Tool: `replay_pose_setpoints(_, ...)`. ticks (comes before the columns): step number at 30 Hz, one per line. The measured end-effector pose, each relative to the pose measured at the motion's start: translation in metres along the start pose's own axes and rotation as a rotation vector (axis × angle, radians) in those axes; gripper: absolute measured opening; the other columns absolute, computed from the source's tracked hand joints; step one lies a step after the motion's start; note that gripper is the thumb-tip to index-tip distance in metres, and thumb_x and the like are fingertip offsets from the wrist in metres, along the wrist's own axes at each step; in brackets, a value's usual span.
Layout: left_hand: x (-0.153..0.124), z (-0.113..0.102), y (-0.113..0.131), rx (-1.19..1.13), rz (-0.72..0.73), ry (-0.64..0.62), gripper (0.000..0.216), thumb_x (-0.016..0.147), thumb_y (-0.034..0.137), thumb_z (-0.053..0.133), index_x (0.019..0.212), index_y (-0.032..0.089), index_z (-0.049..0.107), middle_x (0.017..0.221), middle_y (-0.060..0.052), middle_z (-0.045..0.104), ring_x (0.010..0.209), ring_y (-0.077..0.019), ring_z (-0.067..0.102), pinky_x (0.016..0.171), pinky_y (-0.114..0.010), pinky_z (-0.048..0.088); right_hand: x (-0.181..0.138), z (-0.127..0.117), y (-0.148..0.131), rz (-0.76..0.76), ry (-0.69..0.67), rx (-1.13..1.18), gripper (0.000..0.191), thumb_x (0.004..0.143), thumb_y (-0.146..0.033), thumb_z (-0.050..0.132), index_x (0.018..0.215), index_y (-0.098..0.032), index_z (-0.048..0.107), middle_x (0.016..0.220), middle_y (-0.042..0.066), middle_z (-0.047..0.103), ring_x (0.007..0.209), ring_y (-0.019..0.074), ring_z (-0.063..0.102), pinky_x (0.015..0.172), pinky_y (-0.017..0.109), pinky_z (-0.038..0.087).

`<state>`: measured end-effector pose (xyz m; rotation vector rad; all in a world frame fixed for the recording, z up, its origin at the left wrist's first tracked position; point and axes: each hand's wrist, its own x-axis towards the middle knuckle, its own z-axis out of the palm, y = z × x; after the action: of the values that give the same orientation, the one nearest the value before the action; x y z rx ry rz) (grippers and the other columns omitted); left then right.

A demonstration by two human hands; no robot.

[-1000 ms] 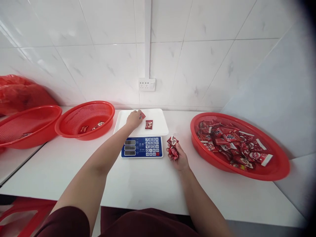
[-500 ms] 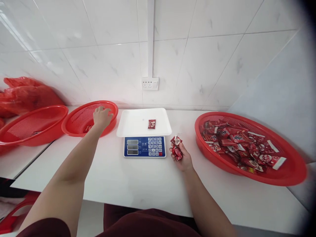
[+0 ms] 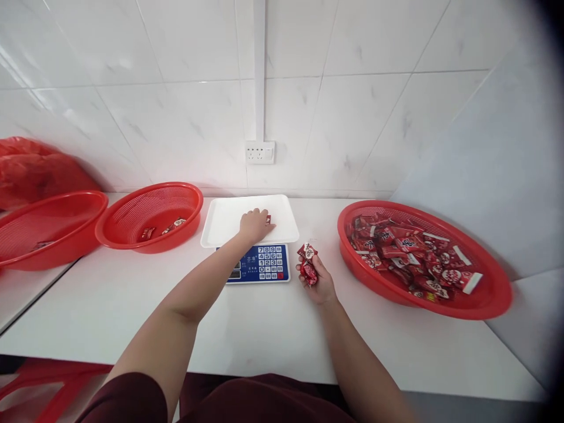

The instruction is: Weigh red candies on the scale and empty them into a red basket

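My left hand [image 3: 256,225] is on the white tray [image 3: 224,217] of a digital scale, its fingers closed around a small red snack packet [image 3: 268,220]. Most of that packet is hidden under the fingers. Right of the scale's blue keypad panel [image 3: 258,264], my right hand [image 3: 321,281] is raised a little above the table. It is closed on small red snack packets [image 3: 308,252], at least two, with white lettering on the upper one.
At right stands a red basket [image 3: 497,302] heaped with red packets. Left of the scale, a red basket [image 3: 185,232] holds a few packets; another red basket [image 3: 74,235] is farther left. A red plastic bag [image 3: 39,173] lies behind it. A socket [image 3: 259,153] is on the wall.
My left hand has moved right, from above the near left basket to the packet on the scale tray. Packets now show in that basket. My right hand keeps its packets; the view has shifted slightly.
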<state>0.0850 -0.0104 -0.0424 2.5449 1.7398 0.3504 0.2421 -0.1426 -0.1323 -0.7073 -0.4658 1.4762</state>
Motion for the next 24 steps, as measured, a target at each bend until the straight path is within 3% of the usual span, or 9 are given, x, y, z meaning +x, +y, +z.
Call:
replay_pose_setpoints(4,0.003,-0.005,-0.007,-0.08,-0.033,-0.033,0.029,0.077,0.028,0.051,0.105,0.018,0.054,0.099,-0.012,0.057,0.086,-0.0261,0.057,0.071,-0.034,0.043,0.0,0.001,0.0,0.002,0.007,-0.019,0.029,0.069,-0.041,0.066,0.09,-0.022,0.06,0.074,-0.002,0.063,0.06,0.0092,0.06,0.037,0.014,0.045)
replay_pose_setpoints(7,0.001,-0.02,-0.026,-0.118,-0.033,0.027,0.029,0.077,0.023,0.05,0.106,0.02,0.054,0.099,-0.009,0.058,0.087,-0.023,0.057,0.073,-0.031,0.043,0.0,0.001,0.0,0.008,0.004,-0.013,0.029,0.069,-0.041,0.067,0.09,-0.022,0.06,0.074,-0.002,0.063,0.061,0.0091,0.06,0.037,0.014,0.045)
replay_pose_setpoints(13,-0.019,-0.074,-0.111,-0.035,-0.206,0.389,0.028,0.079,0.024,0.051,0.106,0.017,0.054,0.105,-0.011,0.056,0.099,-0.0288,0.05,0.08,-0.042,0.041,0.001,0.0,-0.001,0.012,-0.01,0.015,0.03,0.068,-0.041,0.068,0.09,-0.022,0.06,0.074,-0.003,0.064,0.061,0.009,0.06,0.037,0.013,0.046)
replay_pose_setpoints(16,-0.041,-0.088,-0.146,-0.012,-0.268,0.46,0.031,0.082,0.032,0.051,0.106,0.014,0.055,0.107,-0.013,0.055,0.107,-0.0347,0.044,0.087,-0.049,0.036,0.001,-0.002,-0.001,0.018,0.002,0.035,0.03,0.07,-0.04,0.066,0.092,-0.022,0.06,0.075,-0.003,0.065,0.062,0.0091,0.06,0.038,0.014,0.046)
replay_pose_setpoints(20,-0.079,-0.069,-0.151,-0.243,-0.24,0.586,0.038,0.084,0.045,0.045,0.111,0.019,0.052,0.112,-0.011,0.054,0.108,-0.0305,0.046,0.088,-0.045,0.04,0.002,-0.004,-0.002,-0.001,0.081,0.076,0.029,0.071,-0.038,0.065,0.096,-0.026,0.06,0.087,-0.003,0.067,0.064,0.009,0.062,0.039,0.014,0.047)
replay_pose_setpoints(24,-0.105,-0.023,-0.134,-0.827,-0.344,0.673,0.048,0.085,0.052,0.04,0.124,0.025,0.038,0.125,-0.008,0.048,0.113,-0.0216,0.048,0.093,-0.037,0.041,0.001,-0.002,-0.001,0.0,0.055,0.083,0.03,0.071,-0.037,0.065,0.1,-0.029,0.059,0.099,-0.003,0.066,0.067,0.0092,0.063,0.043,0.015,0.05)
